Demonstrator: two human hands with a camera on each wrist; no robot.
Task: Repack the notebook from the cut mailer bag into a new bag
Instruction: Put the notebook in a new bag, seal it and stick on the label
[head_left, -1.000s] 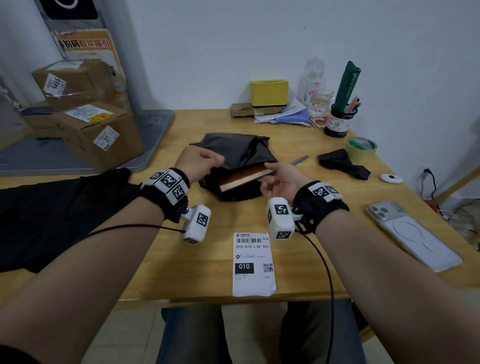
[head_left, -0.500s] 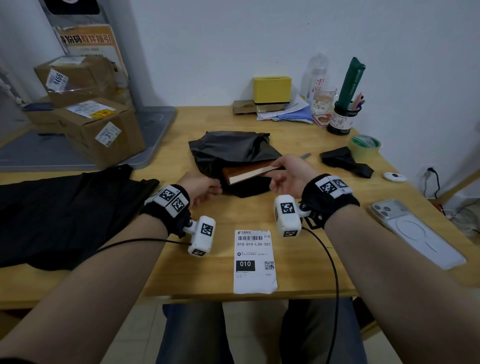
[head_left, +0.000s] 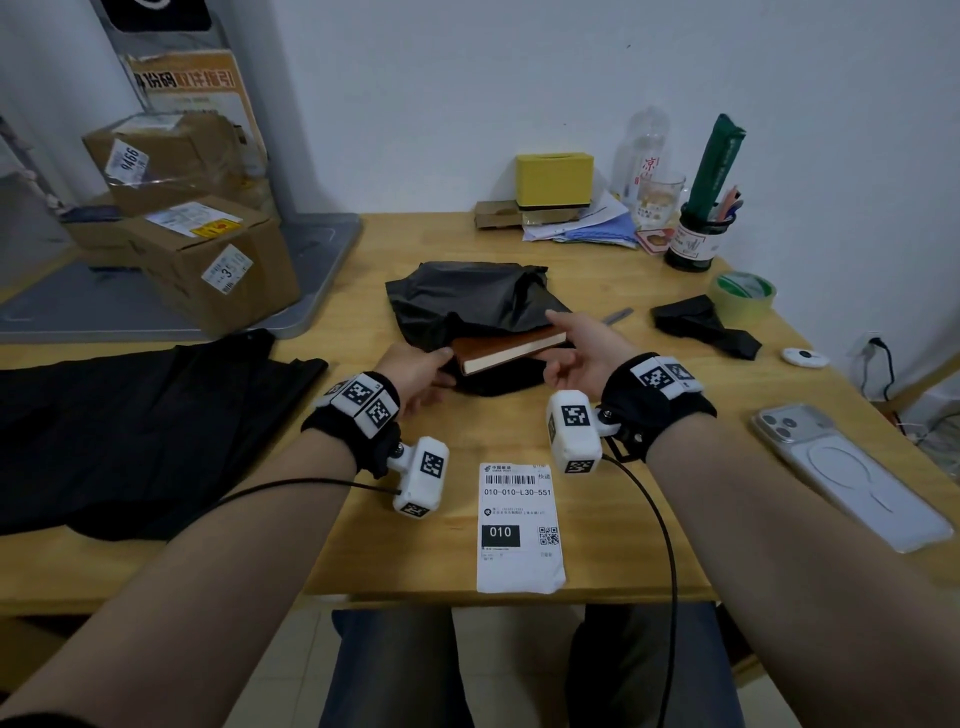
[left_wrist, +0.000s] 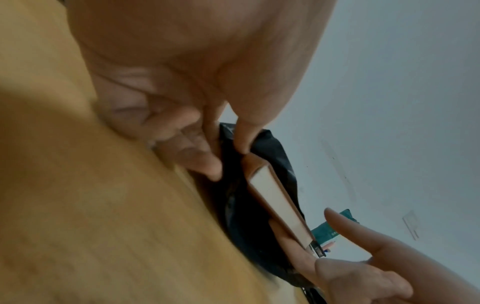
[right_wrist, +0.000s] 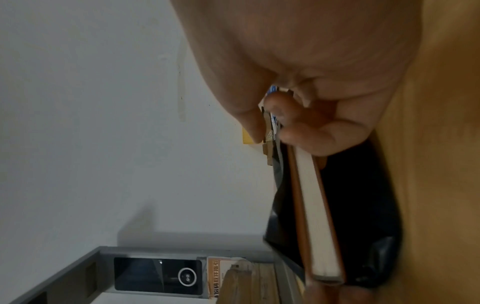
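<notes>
The crumpled black cut mailer bag lies mid-table. A brown-covered notebook sticks out of its near opening, page edges facing me. My left hand pinches the bag's edge at the notebook's left corner, thumb on top and fingers beneath. In the left wrist view the thumb tip presses black plastic beside the notebook. My right hand pinches the notebook's right end; the right wrist view shows thumb and fingers closed on the notebook. A flat black bag lies on the left.
A shipping label lies near the front edge and a phone to the right. A black plastic scrap, tape roll, pen cup and yellow box sit at the back right. Cardboard boxes stand left.
My left hand left the top of the bag, dropped toward the table, then came to the notebook's left corner. The right hand kept hold, and more of the notebook shows outside the bag.
</notes>
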